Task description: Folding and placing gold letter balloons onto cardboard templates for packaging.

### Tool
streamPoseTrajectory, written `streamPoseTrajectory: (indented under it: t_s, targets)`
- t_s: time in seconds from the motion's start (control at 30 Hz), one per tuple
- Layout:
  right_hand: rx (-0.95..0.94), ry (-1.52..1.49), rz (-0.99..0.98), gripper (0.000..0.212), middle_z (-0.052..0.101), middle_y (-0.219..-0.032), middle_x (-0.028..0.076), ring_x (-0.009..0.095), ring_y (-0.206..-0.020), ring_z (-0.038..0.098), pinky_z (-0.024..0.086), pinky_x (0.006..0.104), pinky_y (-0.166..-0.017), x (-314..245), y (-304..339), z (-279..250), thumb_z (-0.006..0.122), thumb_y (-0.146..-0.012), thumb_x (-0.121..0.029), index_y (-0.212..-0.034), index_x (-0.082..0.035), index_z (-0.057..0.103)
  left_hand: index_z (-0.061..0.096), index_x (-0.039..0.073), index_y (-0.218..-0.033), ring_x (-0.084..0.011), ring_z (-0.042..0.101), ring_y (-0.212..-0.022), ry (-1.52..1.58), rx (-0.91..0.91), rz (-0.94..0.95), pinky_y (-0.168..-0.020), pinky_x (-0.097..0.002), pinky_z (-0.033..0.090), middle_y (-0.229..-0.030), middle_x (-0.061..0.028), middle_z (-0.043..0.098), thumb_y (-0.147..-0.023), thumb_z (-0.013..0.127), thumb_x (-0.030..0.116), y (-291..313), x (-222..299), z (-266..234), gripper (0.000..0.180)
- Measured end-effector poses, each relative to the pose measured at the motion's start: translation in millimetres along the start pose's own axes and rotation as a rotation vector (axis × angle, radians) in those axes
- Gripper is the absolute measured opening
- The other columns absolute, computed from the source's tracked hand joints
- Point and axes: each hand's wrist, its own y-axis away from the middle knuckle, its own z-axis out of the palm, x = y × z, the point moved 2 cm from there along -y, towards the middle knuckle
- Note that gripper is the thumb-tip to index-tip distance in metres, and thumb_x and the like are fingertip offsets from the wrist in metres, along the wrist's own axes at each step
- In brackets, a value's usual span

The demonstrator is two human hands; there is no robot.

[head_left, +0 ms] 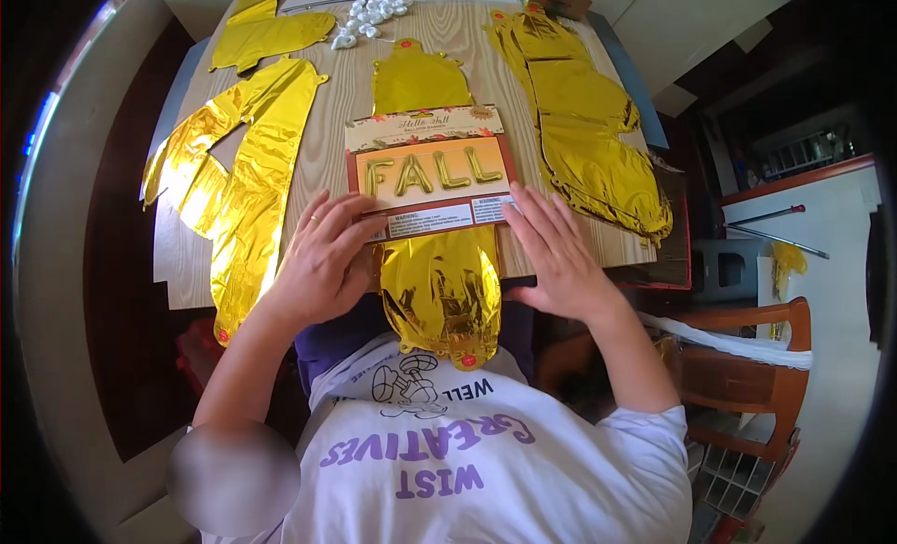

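Note:
A printed balloon banner package card point(432, 200) with gold letter balloons pictured on it lies in front of me, on top of a flat gold foil balloon point(439, 282). My left hand point(327, 254) is closed over the card's lower left corner, its fingertips bent onto the front. At the right edge rests my right hand point(559, 254), its fingers outstretched and its thumb apart, below the card. The foil balloon shows above and below the card, and its lower end hangs past the table edge toward my shirt.
Flat gold foil balloons lie on the wooden table point(327, 156): a large left one point(257, 161), one at the far left point(271, 39), and another on the right point(589, 119). White beads or ribbon point(369, 19) sit at the back. A wooden chair point(738, 366) stands at right.

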Motion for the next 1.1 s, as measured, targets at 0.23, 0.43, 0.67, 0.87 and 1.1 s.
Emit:
streamPoseTrajectory:
  t_s: [0.23, 0.43, 0.67, 0.87, 1.1]
  targets:
    - [-0.069, 0.143, -0.04, 0.097, 0.042, -0.153, 0.019, 0.036, -0.144, 0.037, 0.023, 0.0546, -0.122, -1, -6, 11, 0.088, -0.066, -0.033, -0.146, 0.001, 0.043, 0.054, 0.009, -0.14, -0.0369, 0.04, -0.143, -0.074, -0.07, 0.026, -0.122, -0.0567, 0.022, -0.146, -0.0164, 0.049, -0.067, 0.073, 0.021, 10, 11, -5, 0.076]
    - [0.173, 0.076, -0.04, 0.068, 0.053, -0.142, 0.019, 0.037, -0.135, 0.048, 0.029, 0.0549, -0.119, -12, -2, 26, 0.078, -0.073, -0.026, -0.132, 0.0, 0.057, 0.06, 0.009, -0.132, -0.035, 0.048, -0.136, -0.095, 0.025, 0.069, -0.118, -0.0554, 0.03, -0.139, -0.0141, 0.056, -0.073, 0.074, 0.022, 13, 7, 15, 0.062]
    - [0.301, 0.008, -0.032, 0.051, 0.062, -0.121, 0.014, 0.033, -0.118, 0.058, 0.041, 0.0503, -0.108, -21, -6, 31, 0.075, -0.069, -0.017, -0.116, -0.004, 0.064, 0.066, 0.007, -0.108, -0.0275, 0.063, -0.116, -0.07, 0.179, 0.153, -0.108, -0.0515, 0.041, -0.117, -0.0063, 0.068, -0.069, 0.075, 0.013, 4, -5, 14, 0.041]
    - [0.337, -0.09, 0.014, 0.04, 0.063, -0.107, 0.011, 0.033, -0.1, 0.06, 0.048, 0.0448, -0.086, -14, -20, 27, 0.082, -0.073, -0.014, -0.108, -0.003, 0.065, 0.062, 0.007, -0.089, -0.0246, 0.067, -0.097, -0.026, 0.21, 0.177, -0.101, -0.0462, 0.046, -0.101, -0.0031, 0.071, -0.07, 0.081, 0.016, -9, -19, 13, 0.028]
    - [0.255, -0.364, 0.324, 0.034, 0.061, -0.098, 0.011, 0.032, -0.094, 0.061, 0.049, 0.0424, -0.083, -5, -35, 25, 0.084, -0.076, -0.017, -0.1, -0.003, 0.064, 0.062, 0.006, -0.106, -0.03, 0.067, -0.092, 0.237, 0.29, -0.227, -0.087, -0.0403, 0.053, -0.108, -0.011, 0.063, -0.081, 0.078, 0.011, -18, -15, 18, 0.03]
